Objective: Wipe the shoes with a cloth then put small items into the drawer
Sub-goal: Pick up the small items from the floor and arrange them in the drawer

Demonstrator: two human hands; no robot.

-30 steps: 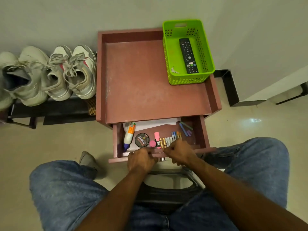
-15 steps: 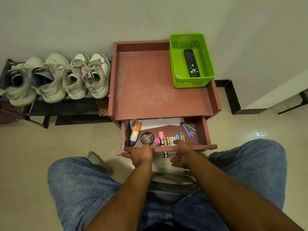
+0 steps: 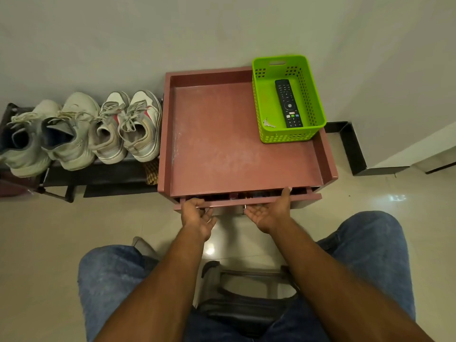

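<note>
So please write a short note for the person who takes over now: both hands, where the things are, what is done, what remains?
Left hand: fingers curled at the drawer front edge, holding nothing I can make out.
Right hand: open, palm up, fingertips on the drawer front.
Drawer: almost closed, only a dark slit left; the items inside can hardly be seen.
Shoes: in a row on the rack left of the table.
Basket: on the table, holds a remote and a key.
Left to do: push the drawer fully shut.
</note>
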